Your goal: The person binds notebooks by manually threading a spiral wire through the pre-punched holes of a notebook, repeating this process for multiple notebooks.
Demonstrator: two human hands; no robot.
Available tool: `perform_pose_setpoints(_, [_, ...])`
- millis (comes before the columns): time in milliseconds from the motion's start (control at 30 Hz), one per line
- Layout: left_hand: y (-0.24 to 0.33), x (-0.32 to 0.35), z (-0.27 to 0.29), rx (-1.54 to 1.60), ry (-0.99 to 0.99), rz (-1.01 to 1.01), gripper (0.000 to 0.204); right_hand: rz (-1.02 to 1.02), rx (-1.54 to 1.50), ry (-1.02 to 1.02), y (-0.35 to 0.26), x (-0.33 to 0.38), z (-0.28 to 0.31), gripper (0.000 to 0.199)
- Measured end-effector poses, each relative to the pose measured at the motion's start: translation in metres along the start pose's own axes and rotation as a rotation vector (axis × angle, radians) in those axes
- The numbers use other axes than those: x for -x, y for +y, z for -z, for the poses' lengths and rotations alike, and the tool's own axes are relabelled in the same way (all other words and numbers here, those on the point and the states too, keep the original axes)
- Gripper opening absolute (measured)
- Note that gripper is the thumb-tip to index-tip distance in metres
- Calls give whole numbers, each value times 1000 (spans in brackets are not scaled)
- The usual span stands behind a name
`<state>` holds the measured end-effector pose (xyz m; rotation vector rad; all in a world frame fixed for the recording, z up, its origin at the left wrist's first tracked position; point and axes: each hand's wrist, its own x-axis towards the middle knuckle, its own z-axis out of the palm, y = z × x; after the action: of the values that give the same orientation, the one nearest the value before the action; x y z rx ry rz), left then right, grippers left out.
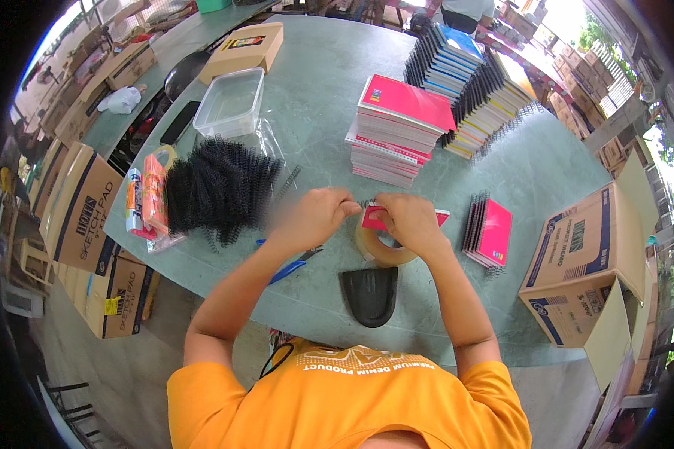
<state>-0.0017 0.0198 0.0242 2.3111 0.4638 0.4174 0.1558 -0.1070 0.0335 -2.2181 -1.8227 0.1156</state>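
Hands at the near middle of a green bench (322, 90), close together over a small red pad (373, 218). Left hand (316, 217): fingers curled, tips pinched at the pad's left edge, where a short black coil shows; somewhat blurred, so the exact grip on the coil cannot be told. Right hand (410, 221): closed over the pad from the right, holding it just above a tape roll (382, 249) lying flat on the bench. Black curved piece (370, 294): near edge of the bench, just below the roll. Blue pen (286, 271): under the left forearm, lying slantwise. Coil heap (219, 187): black spiral bindings, left of the hands, well within reach. Packet (148, 200): orange and white, at the heap's left, on the bench edge. Clear tub (229, 102): behind the heap. Red pad stack (398, 129): tall, unbound, straight behind the hands. Bound pads (468, 82): two leaning rows further back on the right, spines dark with coils. Finished pads (488, 230): a short red row, right of the right hand, apart from it. Cartons (588, 262): open, off the right end of the bench; more on the floor at left.
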Motion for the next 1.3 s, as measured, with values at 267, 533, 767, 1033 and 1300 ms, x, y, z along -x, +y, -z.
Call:
perform_pose_setpoints(267, [2, -8, -8, 16, 156, -182, 20, 104, -256, 246, 15, 6, -11, 20])
perform_pose_setpoints(533, [4, -7, -4, -31, 39, -96, 18, 15, -142, 233, 5, 7, -16, 23])
perform_pose_setpoints(767, [10, -12, -8, 3, 10, -78, 23, 28, -173, 284, 12, 16, -19, 20])
perform_pose_setpoints(1033, [5, 6, 6, -7, 168, -112, 18, 54, -230, 251, 10, 10, -15, 22])
perform_pose_setpoints(1300, [2, 64, 18, -401, -247, -134, 56, -53, -212, 275, 10, 25, -11, 19])
